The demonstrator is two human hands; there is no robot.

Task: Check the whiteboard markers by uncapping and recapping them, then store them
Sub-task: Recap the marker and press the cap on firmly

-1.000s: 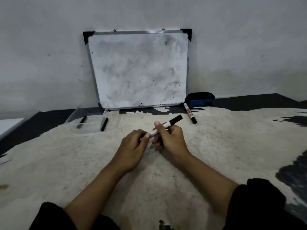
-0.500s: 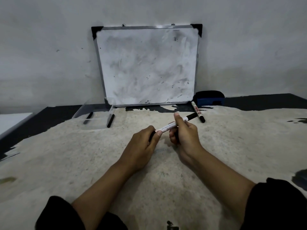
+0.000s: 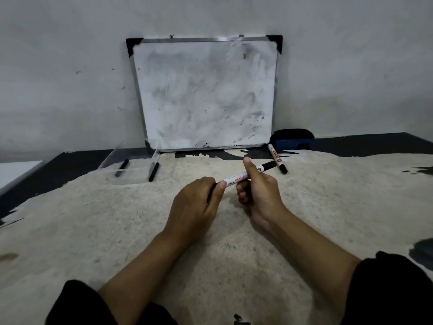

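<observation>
Both hands hold one white whiteboard marker (image 3: 236, 178) above the pale rug. My right hand (image 3: 259, 188) grips its barrel, thumb up, and the black end (image 3: 269, 165) sticks out to the upper right. My left hand (image 3: 196, 207) pinches the marker's lower left end, which the fingers hide. A second white marker with a black cap (image 3: 277, 159) lies on the rug near the whiteboard's right corner. Two dark markers (image 3: 121, 167) (image 3: 154, 171) lie in a clear tray (image 3: 131, 178) at the left.
A smudged whiteboard (image 3: 203, 95) leans against the wall. A dark blue eraser (image 3: 293, 140) sits at its lower right. The pale rug (image 3: 117, 231) covers a dark floor, and a white edge (image 3: 16, 170) shows at far left.
The view has shifted, so everything sits further right in frame. My hands still hold the marker at both ends; the right thumb now points straight up along the barrel.
</observation>
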